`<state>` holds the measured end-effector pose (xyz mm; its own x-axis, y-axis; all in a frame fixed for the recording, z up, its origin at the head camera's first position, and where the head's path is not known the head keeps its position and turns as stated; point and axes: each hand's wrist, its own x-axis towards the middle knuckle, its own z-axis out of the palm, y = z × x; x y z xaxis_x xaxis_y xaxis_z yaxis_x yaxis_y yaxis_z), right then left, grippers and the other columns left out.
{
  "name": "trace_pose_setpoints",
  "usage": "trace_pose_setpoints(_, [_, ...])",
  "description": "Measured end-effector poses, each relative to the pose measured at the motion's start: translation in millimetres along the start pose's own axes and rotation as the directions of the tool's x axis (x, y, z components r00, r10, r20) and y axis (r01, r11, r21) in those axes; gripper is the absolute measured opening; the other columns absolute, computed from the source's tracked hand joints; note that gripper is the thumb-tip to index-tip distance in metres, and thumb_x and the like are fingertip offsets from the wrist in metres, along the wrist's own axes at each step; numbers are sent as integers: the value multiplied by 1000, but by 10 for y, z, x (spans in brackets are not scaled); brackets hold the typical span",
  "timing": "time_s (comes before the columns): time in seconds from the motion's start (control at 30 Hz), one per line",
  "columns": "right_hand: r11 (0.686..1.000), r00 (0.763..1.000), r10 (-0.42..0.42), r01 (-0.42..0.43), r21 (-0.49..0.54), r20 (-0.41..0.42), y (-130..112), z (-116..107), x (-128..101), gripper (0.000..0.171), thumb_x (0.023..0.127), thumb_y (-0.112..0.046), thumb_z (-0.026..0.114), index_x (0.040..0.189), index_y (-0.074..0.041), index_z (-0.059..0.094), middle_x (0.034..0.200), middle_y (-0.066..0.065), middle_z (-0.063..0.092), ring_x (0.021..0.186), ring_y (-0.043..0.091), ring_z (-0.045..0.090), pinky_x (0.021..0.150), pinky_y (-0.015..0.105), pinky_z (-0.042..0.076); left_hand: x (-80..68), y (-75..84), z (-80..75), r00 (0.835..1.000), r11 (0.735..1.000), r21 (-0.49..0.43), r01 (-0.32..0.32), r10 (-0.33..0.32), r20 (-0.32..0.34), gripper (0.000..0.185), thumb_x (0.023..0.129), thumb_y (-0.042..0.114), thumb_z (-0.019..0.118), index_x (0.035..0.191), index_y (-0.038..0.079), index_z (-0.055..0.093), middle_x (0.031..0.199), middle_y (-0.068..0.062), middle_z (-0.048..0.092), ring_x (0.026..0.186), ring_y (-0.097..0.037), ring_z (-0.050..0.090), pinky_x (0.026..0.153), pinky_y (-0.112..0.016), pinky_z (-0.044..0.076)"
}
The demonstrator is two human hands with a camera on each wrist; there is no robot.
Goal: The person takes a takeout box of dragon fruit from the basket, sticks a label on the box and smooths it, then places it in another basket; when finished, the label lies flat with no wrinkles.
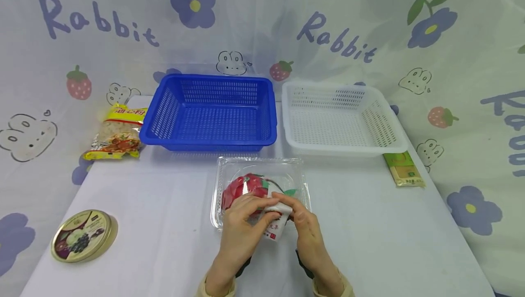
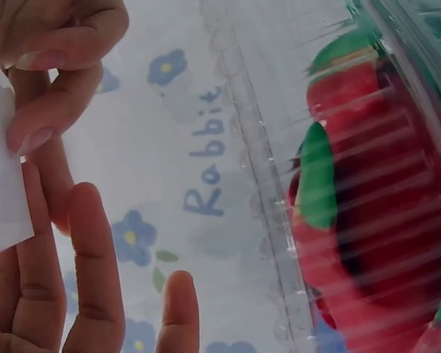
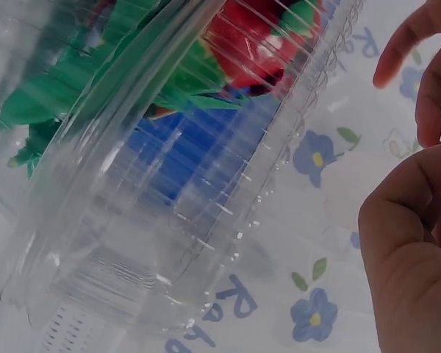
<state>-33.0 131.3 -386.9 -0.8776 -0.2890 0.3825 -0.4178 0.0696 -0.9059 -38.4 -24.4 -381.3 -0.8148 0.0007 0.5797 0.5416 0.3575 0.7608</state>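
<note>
Both hands hold a white paper label (image 1: 274, 232) with red printed characters over the near part of a clear plastic box (image 1: 216, 217). My left hand (image 1: 242, 222) pinches the label between thumb and fingers. From the other side, my right hand (image 1: 306, 231) grips its upper end with the fingertips. In the left wrist view the white label (image 2: 4, 184) shows beside bent fingers. Inside the box lies a red dragon fruit (image 1: 246, 185) with green leaf tips, partly hidden by the hands. The right wrist view shows the box's ribbed wall (image 3: 228, 213).
Behind stand a blue basket (image 1: 209, 145) and a white basket (image 1: 348, 149). A yellow bag of pasta (image 1: 119, 130) leans at the left, a round tin (image 1: 82, 235) lies nearer, and a green and yellow packet (image 1: 404, 169) lies at the right.
</note>
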Motion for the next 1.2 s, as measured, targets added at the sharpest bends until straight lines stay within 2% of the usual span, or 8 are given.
trace_pose_setpoints(0.17, [1000,1000,-13,13,14,12,-10,6,-17,57,108,-31,14,135,4,50,135,8,59,108,6,61,83,28,53,-3,-15,6,1000,1000,-2,-12,12,-22,25,67,10,86,90,12,77,84,2,75,79,-9,67,89,-25,47])
trace_pose_setpoints(0.33, [999,1000,-25,24,26,11,-8,8,-24,57,108,-29,14,134,5,50,135,8,59,109,6,61,84,26,53,-8,-20,15,1000,1000,-2,-8,8,-27,21,67,8,86,84,13,76,78,4,74,76,-8,66,87,-25,46])
trace_pose_setpoints(0.53, [999,999,-37,37,27,10,13,12,-51,58,108,-29,14,132,8,52,134,14,60,124,7,54,100,21,46,-14,-30,33,1000,1000,-8,3,-3,-27,19,67,2,85,76,15,75,72,6,72,74,-8,66,83,-27,45])
trace_pose_setpoints(0.63, [999,999,-41,41,30,5,23,17,-60,58,108,-27,14,130,10,52,133,14,61,127,7,51,103,21,43,-18,-38,39,999,1000,-26,-6,5,-32,20,67,-2,84,74,15,74,70,6,72,73,-9,66,84,-32,46])
trace_pose_setpoints(0.83, [999,1000,-29,29,30,-3,20,15,-62,56,108,-26,14,132,7,52,136,6,59,126,7,52,101,23,45,-24,-66,45,995,993,-78,-91,89,-33,19,70,-4,80,78,13,76,73,0,73,70,-9,67,90,-37,44])
trace_pose_setpoints(1.0, [1000,1000,-19,20,18,-17,30,-7,-59,55,108,-25,14,133,8,51,136,1,58,114,3,57,88,23,49,-31,-102,56,988,984,-88,-153,152,-23,11,77,2,78,80,12,76,75,-1,74,71,-8,68,93,-35,42])
trace_pose_setpoints(1.1, [1000,999,-8,8,15,-33,46,-37,-58,56,108,-26,14,133,8,50,133,3,60,108,3,60,84,25,50,-45,-115,70,988,985,-74,-155,153,-21,15,73,2,81,80,14,76,81,-1,74,79,-11,68,93,-30,42])
trace_pose_setpoints(1.2, [1000,998,10,-9,25,-58,61,-71,-56,56,108,-28,14,135,8,48,132,5,60,108,6,62,87,25,51,-55,-113,76,989,987,-61,-146,145,-15,19,69,1,83,78,16,76,100,-5,72,98,-17,63,94,-26,42])
